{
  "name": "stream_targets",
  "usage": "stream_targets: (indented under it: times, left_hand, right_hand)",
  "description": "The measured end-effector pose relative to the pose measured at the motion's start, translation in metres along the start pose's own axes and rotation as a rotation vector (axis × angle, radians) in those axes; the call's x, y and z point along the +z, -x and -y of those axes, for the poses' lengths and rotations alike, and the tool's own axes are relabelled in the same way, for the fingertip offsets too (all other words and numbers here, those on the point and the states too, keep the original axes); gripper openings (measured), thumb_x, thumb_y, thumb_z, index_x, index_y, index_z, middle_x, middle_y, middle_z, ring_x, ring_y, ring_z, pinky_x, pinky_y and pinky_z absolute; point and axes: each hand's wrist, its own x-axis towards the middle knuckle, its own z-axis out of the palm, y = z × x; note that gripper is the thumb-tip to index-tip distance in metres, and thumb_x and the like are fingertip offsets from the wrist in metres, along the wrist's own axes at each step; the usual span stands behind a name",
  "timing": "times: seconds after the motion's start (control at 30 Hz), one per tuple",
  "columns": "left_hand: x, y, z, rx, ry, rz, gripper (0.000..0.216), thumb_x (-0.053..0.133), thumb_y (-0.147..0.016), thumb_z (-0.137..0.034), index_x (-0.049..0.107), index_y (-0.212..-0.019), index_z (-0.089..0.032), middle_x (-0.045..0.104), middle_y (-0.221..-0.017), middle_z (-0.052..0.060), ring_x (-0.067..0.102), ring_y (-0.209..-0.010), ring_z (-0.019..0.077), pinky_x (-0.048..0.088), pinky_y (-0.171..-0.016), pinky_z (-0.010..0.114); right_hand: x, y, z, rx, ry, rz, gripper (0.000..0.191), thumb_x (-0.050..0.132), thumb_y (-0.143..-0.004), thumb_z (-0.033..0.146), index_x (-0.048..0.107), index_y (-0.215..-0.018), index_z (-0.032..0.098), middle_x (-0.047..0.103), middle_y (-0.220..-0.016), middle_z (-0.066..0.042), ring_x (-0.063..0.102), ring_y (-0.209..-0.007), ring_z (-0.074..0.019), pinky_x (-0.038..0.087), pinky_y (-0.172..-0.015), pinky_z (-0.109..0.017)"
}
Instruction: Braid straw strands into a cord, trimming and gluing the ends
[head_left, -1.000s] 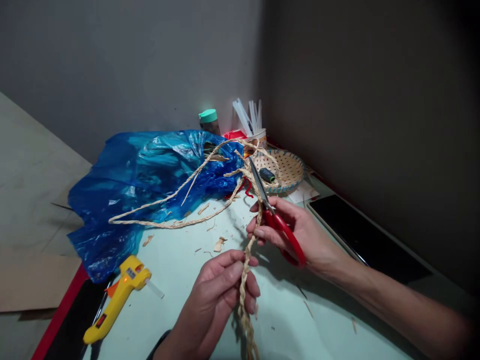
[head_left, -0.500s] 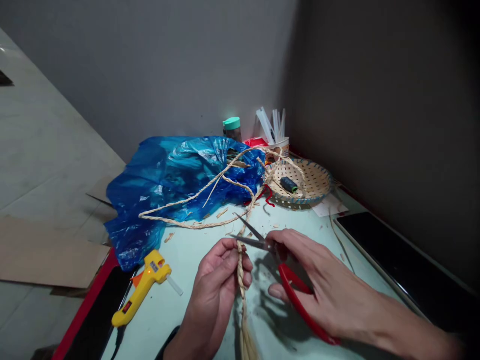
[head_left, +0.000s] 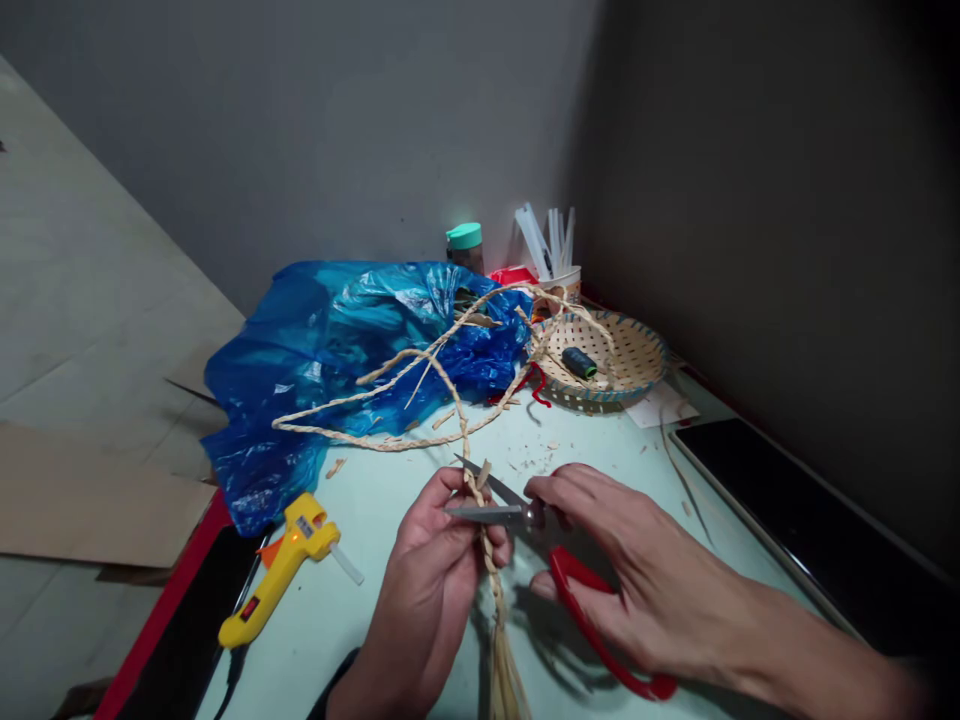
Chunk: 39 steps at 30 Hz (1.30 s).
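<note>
My left hand (head_left: 442,560) pinches a braided straw cord (head_left: 491,575) whose loose strands fan out below, toward the bottom edge. In my right hand (head_left: 637,560) is a pair of red-handled scissors (head_left: 532,512), blades parted around the cord just above my left fingertips. A short stub of straw sticks out from the braid between the blades. From there the cord runs up and loops over a blue plastic bag (head_left: 360,330) and toward a woven basket (head_left: 630,350).
A yellow glue gun (head_left: 281,570) lies at left. Inside the basket sits a dark thread spool (head_left: 578,362). Behind stand a cup of glue sticks (head_left: 559,285) and a green-lidded jar (head_left: 466,245). A dark phone-like slab (head_left: 787,530) lies at right; straw scraps dot the table.
The scissors have shifted slightly left and down, and their blades now straddle the braid. The cord's upper part has swung left, forming a new loop over the bag.
</note>
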Motion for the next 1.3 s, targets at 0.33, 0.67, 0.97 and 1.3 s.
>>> stream_targets:
  times: [0.33,0.67,0.97,1.3]
  left_hand:
    - [0.001,0.002,0.002,0.019,-0.094,-0.025,0.006,0.06,-0.089,-0.015,0.062,-0.086,-0.019,0.063,-0.073,0.0,0.057,-0.065,0.0115,0.048,-0.065,0.022]
    - [0.003,0.002,0.004,0.016,-0.158,-0.041,0.008,0.059,-0.091,-0.017,0.064,-0.085,-0.017,0.064,-0.069,0.001,0.057,-0.063,0.0106,0.047,-0.065,0.021]
    - [0.001,0.0,0.005,-0.019,-0.107,-0.018,0.009,0.057,-0.092,-0.014,0.064,-0.088,-0.017,0.063,-0.069,0.001,0.056,-0.063,0.0104,0.046,-0.064,0.021]
    - [0.005,0.003,0.002,0.001,-0.186,-0.027,0.011,0.058,-0.093,-0.022,0.062,-0.082,-0.019,0.063,-0.066,0.0,0.056,-0.061,0.01,0.047,-0.065,0.02]
  right_hand:
    - [0.002,0.001,-0.002,-0.052,0.042,0.001,0.017,0.052,-0.086,0.02,0.06,-0.1,0.017,0.06,-0.077,-0.004,0.053,-0.065,-0.0171,0.04,-0.062,-0.028]
    - [0.01,0.002,-0.007,0.005,-0.017,0.052,0.011,0.049,-0.084,0.015,0.056,-0.092,0.018,0.064,-0.081,-0.005,0.059,-0.069,-0.0172,0.042,-0.065,-0.027]
    - [0.012,0.002,-0.005,0.004,-0.037,0.05,0.012,0.049,-0.092,0.027,0.05,-0.083,0.02,0.051,-0.068,0.002,0.04,-0.056,-0.0123,0.034,-0.056,-0.026]
    - [0.014,0.003,-0.007,0.087,-0.124,0.088,0.023,0.044,-0.099,0.036,0.053,-0.085,0.019,0.053,-0.066,0.003,0.042,-0.054,-0.0114,0.035,-0.054,-0.024]
